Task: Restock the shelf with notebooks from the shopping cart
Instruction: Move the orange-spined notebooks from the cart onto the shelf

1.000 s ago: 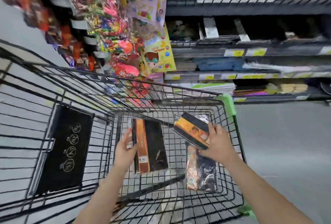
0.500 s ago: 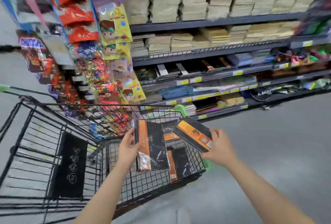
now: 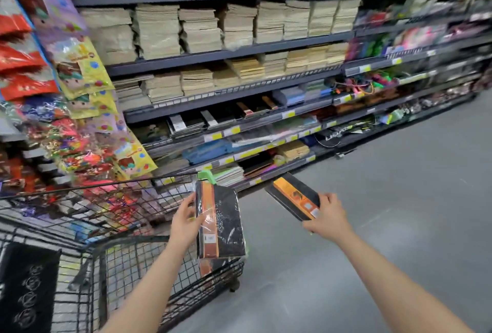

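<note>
My left hand (image 3: 186, 222) grips a black notebook with an orange spine band (image 3: 222, 222), wrapped in clear film, above the front right corner of the black wire shopping cart (image 3: 149, 271). To the right, my right hand (image 3: 328, 217) holds a second black and orange notebook (image 3: 294, 198) out over the grey floor, tilted flat. Another wrapped notebook (image 3: 210, 266) shows low in the cart under the first. Similar black notebooks (image 3: 186, 125) lie on a middle level of the dark shelf (image 3: 239, 93) ahead.
Stacks of beige paper goods (image 3: 199, 29) fill the upper shelf levels. Colourful packets (image 3: 77, 87) hang on a rack at the left, beside the cart. Open grey floor (image 3: 386, 199) stretches to the right along the shelf. A green cart corner guard (image 3: 207, 176) sits at the rim.
Both hands lifted their notebooks out of the cart basket. My view swung up from the cart toward the shelf, and the right notebook has moved out past the cart's right side.
</note>
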The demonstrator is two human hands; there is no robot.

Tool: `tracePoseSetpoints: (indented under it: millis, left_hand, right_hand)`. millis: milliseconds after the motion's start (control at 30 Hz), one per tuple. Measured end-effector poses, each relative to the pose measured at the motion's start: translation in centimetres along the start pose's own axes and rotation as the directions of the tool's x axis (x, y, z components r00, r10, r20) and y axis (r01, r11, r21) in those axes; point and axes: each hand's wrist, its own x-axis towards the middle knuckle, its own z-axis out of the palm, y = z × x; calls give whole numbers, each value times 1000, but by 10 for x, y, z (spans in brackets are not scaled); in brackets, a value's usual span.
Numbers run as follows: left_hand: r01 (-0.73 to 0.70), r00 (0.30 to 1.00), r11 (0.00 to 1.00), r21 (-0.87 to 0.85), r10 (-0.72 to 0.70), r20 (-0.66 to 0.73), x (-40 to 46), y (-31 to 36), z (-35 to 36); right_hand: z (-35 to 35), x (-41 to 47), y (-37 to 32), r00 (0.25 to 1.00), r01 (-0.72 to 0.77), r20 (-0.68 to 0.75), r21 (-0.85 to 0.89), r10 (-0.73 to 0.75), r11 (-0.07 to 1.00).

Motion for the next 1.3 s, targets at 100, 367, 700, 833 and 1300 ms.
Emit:
tracePoseSetpoints:
  millis: [100, 367, 700, 833, 1300]
  left_hand:
    - [0, 1000, 1000, -15, 0, 19, 5, 11, 48]
    - [15, 1000, 1000, -24, -15, 6, 18, 42, 202]
    - [36, 994, 999, 31, -39, 106, 53, 73, 308]
    - [36, 992, 999, 29, -39, 123, 84, 79, 327]
    - [105, 994, 994, -39, -104, 42, 297, 137, 323]
  right_hand:
    - [-20, 15, 44, 999, -35, 1, 14, 34, 999]
    - [-77, 66, 180, 991, -130, 15, 103, 130, 986]
    - [-96, 110, 267, 973, -230, 25, 178, 230, 957]
    - [-97, 139, 270, 974, -225, 45, 140, 221, 964]
    - [-100, 372, 186, 987, -156, 44, 139, 152, 978]
